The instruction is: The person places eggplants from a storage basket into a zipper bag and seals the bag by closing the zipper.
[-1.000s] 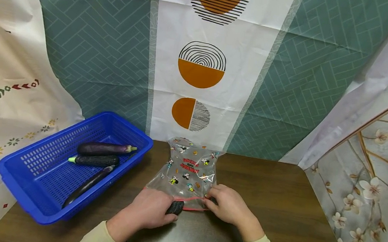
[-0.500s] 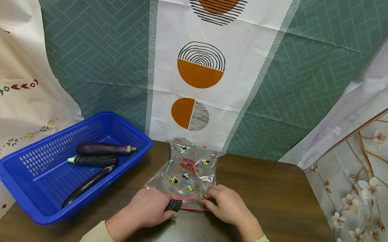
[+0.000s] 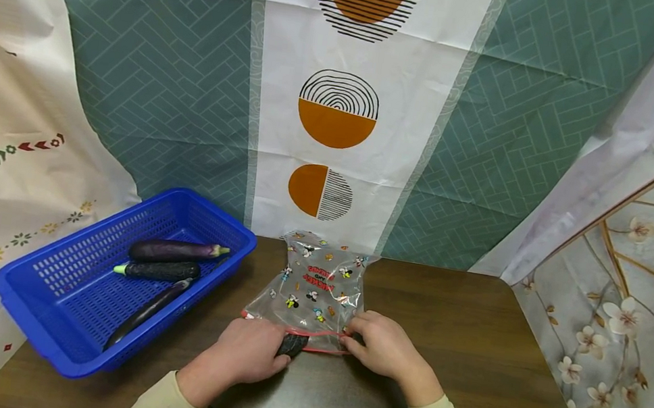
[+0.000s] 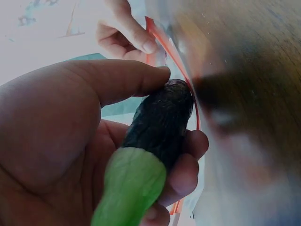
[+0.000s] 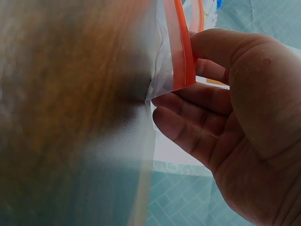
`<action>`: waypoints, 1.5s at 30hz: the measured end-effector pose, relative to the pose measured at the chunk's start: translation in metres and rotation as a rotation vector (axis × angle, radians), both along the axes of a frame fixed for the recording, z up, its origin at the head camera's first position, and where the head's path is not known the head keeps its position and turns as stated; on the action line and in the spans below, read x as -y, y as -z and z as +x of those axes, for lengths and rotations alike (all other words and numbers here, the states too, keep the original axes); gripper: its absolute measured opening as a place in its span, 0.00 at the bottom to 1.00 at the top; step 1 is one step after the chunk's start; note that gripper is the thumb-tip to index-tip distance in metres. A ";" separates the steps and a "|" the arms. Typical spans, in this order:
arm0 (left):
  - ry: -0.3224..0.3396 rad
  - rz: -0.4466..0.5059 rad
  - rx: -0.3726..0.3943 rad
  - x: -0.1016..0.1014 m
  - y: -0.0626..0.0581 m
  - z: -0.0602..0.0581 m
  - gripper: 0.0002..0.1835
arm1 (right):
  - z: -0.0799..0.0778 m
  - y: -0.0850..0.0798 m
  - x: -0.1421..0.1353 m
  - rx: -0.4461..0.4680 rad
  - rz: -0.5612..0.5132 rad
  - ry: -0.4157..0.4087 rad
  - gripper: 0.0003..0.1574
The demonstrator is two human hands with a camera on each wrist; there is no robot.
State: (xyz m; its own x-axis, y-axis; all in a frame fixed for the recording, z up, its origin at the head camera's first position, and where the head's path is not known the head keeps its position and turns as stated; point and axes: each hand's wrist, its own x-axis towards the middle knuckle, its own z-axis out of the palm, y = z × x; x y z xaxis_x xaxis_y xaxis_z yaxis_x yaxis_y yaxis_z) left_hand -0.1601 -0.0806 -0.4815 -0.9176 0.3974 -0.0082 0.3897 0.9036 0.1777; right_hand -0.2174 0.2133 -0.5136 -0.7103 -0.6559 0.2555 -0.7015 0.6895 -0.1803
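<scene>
In the head view, a clear zip bag (image 3: 316, 291) with a cartoon print and red zip edges lies flat, its mouth toward me. My left hand (image 3: 250, 351) grips a dark, rough-skinned zucchini (image 3: 292, 345) by its side at that mouth. The left wrist view shows the zucchini's pale green stem end (image 4: 131, 181) toward the palm, thumb along one side and fingers curled under it; its dark tip is right at the red zip edge (image 4: 195, 106). My right hand (image 3: 379, 346) pinches the bag's right mouth corner between thumb and fingers, close over the table.
A blue plastic basket (image 3: 69, 281) stands at the left. Inside are a purple eggplant (image 3: 174, 251), a slim dark eggplant (image 3: 148, 315) and another green-stemmed zucchini (image 3: 162, 270). The brown table (image 3: 452, 335) meets a patterned curtain (image 3: 332, 164) at the back.
My left hand has shifted slightly left, with the zucchini now lying between the red zip edges. The right hand stays at the bag's corner.
</scene>
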 end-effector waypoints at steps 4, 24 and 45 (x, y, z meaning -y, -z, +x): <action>-0.002 0.003 0.021 0.001 0.000 -0.001 0.16 | 0.000 -0.001 0.001 -0.002 -0.001 -0.003 0.10; 0.012 0.012 0.044 0.007 0.000 -0.002 0.16 | 0.000 0.000 0.000 -0.005 -0.002 -0.002 0.10; 0.018 0.085 0.014 0.008 -0.003 -0.004 0.14 | -0.001 0.001 0.001 -0.003 -0.002 -0.005 0.11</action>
